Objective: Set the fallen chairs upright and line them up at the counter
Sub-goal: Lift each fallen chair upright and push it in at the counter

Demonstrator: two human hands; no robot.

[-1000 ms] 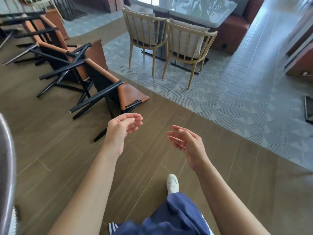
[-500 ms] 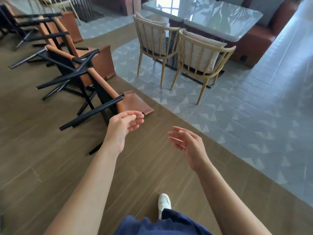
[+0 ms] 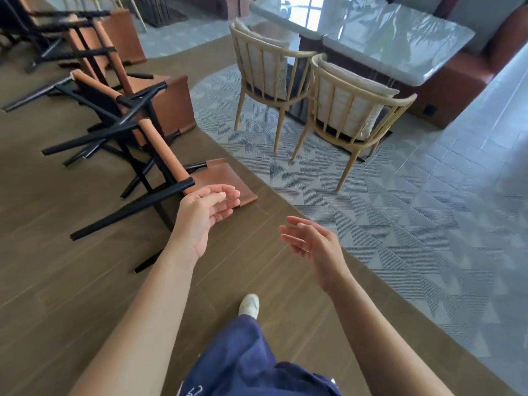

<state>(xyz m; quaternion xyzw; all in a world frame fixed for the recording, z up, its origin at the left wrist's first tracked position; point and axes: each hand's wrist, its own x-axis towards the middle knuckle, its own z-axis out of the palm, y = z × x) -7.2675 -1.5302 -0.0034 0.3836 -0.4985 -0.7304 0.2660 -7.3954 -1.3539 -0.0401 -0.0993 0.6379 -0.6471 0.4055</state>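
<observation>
Several bar chairs with black frames and brown leather lie tipped over in a row on the wood floor at left. The nearest fallen chair has its brown backrest flat on the floor and its black legs pointing left. My left hand hovers just in front of that backrest, fingers relaxed, holding nothing. My right hand is held out to the right of it, palm facing left, empty. A second fallen chair lies behind the first, and a third farther back. No counter is in view.
Two upright pale wooden armchairs with cushions stand on the patterned grey tiles at a glossy grey table. A brown bench runs behind it. My foot in a white shoe is on the wood floor.
I have stepped closer to the nearest fallen chair. Both hands stay out in front and empty; the left one now overlaps the chair's backrest in view.
</observation>
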